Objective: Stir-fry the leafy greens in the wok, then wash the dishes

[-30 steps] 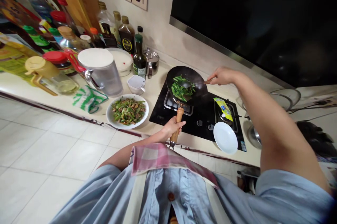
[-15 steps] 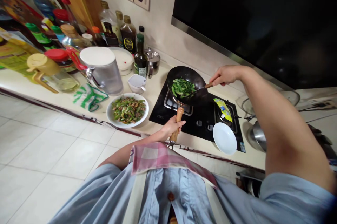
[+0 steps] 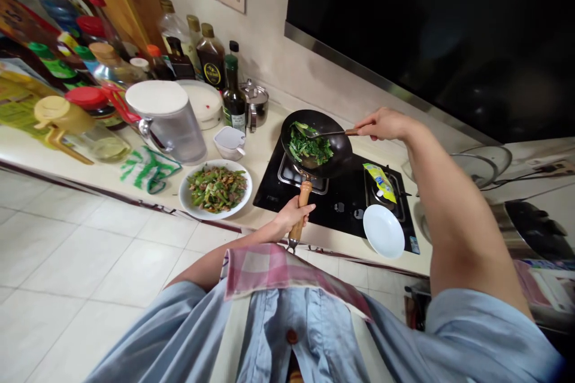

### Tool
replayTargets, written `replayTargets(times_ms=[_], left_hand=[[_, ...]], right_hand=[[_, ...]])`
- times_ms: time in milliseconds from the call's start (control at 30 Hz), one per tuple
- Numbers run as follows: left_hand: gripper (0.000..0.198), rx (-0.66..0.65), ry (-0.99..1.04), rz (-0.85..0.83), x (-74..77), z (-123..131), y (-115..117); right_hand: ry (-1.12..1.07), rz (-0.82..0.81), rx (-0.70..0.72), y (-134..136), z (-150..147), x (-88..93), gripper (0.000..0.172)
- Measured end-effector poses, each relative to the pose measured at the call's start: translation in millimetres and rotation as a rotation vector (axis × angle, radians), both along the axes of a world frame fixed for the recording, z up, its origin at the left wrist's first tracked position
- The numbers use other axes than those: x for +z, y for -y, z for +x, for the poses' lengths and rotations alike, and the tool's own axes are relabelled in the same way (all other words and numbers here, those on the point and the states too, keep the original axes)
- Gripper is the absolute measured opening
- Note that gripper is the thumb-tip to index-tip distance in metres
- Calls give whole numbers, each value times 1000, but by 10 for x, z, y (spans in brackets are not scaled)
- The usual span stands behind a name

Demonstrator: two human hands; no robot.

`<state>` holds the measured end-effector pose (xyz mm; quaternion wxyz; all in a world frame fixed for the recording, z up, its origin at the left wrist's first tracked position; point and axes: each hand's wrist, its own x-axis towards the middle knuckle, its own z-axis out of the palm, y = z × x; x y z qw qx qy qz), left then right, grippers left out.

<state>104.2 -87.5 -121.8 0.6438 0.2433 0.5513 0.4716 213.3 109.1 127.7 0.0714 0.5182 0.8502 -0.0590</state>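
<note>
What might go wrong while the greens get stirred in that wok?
Greens heaped near the rim of the wok might flip out as the right hand pushes the spatula. The left hand alone steadies the wok handle, so the wok could tip. The yellow packet lies on the other burner and might scorch.

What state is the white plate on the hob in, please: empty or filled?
Empty: the white plate shows only its bare surface, nothing lying on it.

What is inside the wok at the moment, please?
Green vegetables lie in the wok, with the tip of the spatula among them. The wok's bottom under the greens is hidden.
</note>
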Motion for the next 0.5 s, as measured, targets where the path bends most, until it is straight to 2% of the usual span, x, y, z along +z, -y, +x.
replayTargets(times_ms=[100,167,233,267,300,333,367,433,500], left_hand=[[31,4,-4,32,-79,-43,-8],[35,106,-104,113,-63,-103,8],[40,295,-238,271,40,-146,16],[44,359,-265,360,121,-147,7],[48,369,-238,436,214,-127,-17],[51,312,-155,483,312,-87,-60],[55,202,-39,489,407,-28,-121],[70,-40,194,375,558,131,-294],[90,-160,309,234,644,309,-504]], right_hand=[[5,96,70,158,198,-97,37],[18,249,128,355,361,-272,37],[45,398,117,596,502,-538,41],[55,458,85,718,556,-689,44],[60,501,47,831,598,-841,47],[63,534,5,932,627,-985,49],[61,560,-37,1019,646,-1114,49],[47,614,-113,1153,665,-1320,47],[19,691,-174,1248,673,-1458,45]])
